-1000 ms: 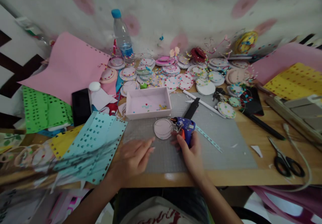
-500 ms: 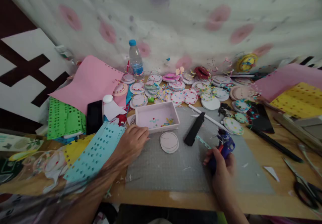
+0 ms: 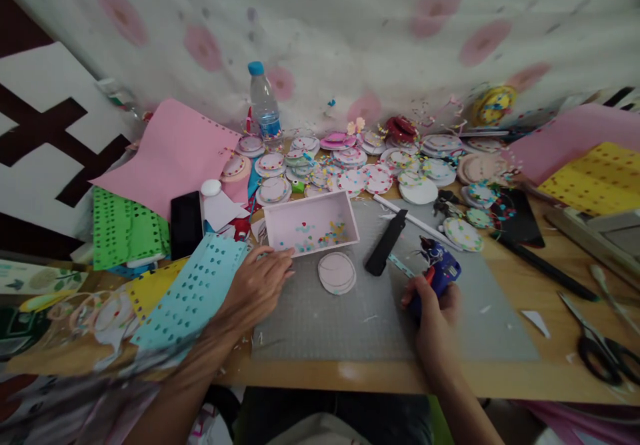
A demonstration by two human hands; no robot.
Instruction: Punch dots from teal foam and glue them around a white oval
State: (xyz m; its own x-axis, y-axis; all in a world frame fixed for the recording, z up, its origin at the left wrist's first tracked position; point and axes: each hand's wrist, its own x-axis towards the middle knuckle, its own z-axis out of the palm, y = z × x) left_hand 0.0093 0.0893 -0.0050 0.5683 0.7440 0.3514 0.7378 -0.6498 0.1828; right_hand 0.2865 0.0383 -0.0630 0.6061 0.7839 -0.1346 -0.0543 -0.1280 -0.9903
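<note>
My left hand rests beside the near left corner of a pink box, fingertips at its near wall and fingers spread. Inside the box lie small coloured pieces. My right hand is wrapped round a blue hole-punch-like tool with a red part, at the right of the grey mat. Between the hands lies a round white disc with a curved line on it. Right of the disc are a black cutter and a narrow pale-green strip.
Decorated round discs crowd the back, near a water bottle. Punched blue paper, a black phone and pink paper lie left. Scissors and a long black tool lie right.
The near left of the box is swung slightly, its right end now tilted further back, with my left hand beside it. The view has shifted slightly. My right hand still holds the blue tool.
</note>
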